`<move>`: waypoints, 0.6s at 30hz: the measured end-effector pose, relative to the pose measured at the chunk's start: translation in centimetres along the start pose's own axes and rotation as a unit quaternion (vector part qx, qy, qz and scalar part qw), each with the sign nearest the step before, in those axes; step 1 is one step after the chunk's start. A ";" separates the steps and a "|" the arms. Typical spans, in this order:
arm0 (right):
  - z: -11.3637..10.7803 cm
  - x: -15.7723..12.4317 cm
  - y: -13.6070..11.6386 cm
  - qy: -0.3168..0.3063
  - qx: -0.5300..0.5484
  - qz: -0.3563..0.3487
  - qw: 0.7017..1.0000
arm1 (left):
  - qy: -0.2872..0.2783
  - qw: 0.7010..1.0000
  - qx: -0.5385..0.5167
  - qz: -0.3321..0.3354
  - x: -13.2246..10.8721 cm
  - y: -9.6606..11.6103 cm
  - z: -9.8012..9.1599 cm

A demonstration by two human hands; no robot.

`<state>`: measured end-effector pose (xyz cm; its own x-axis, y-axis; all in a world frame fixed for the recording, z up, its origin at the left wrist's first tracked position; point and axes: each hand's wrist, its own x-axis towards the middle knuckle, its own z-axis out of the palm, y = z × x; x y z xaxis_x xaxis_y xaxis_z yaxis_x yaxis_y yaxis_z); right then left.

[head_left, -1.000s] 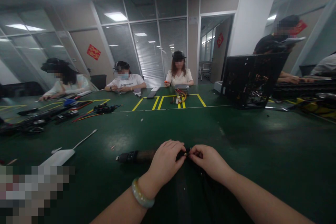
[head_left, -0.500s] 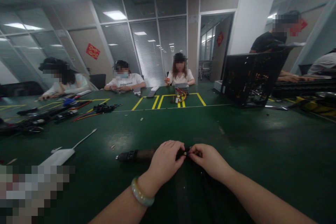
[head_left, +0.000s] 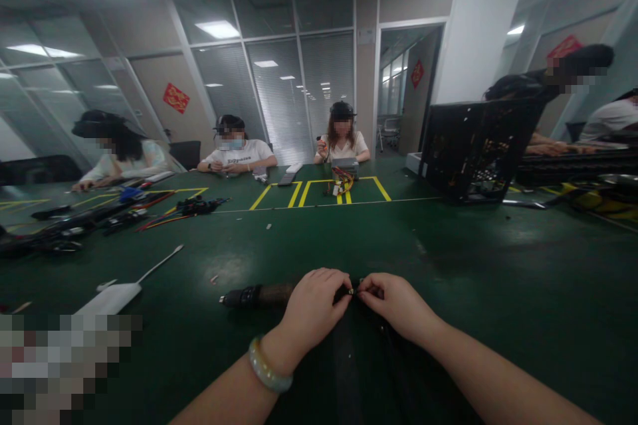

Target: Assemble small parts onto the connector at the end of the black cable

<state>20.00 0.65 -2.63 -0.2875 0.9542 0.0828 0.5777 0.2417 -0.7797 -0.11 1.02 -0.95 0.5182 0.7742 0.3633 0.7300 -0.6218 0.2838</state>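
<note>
My left hand [head_left: 319, 299], with a pale green bangle [head_left: 270, 365] on its wrist, is closed in a pinch. My right hand [head_left: 391, 299] pinches from the opposite side, its fingertips almost meeting the left ones. Between them shows a small dark piece with a shiny bit [head_left: 351, 291], too small to name. Behind the left hand a dark cylindrical tool [head_left: 274, 295], like an electric screwdriver, lies on the green table [head_left: 209, 358], its metal tip to the left. The left hand hides the tool's right part.
A white power strip or adapter with a cord [head_left: 112, 297] lies at the left. Farther back are cables and black parts [head_left: 194, 206], a grey box with coloured wires [head_left: 345, 166], and a black computer case [head_left: 478, 153] at the right. Several people sit or lean around the table.
My hands stay nearly still, fingertips together. At the right, a person behind the case has bent lower and farther right. The person opposite has raised a hand slightly.
</note>
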 end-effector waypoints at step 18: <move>0.1 0.1 0.2 -0.001 0.008 0.000 1.000 | -0.008 1.000 -0.018 0.016 0.0 0.2 -0.4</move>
<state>20.00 0.74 -2.82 -0.2889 0.9538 0.0829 0.5652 0.2397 -0.7893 -0.11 0.83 -0.58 0.5479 0.7562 0.3577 0.6972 -0.6491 0.3043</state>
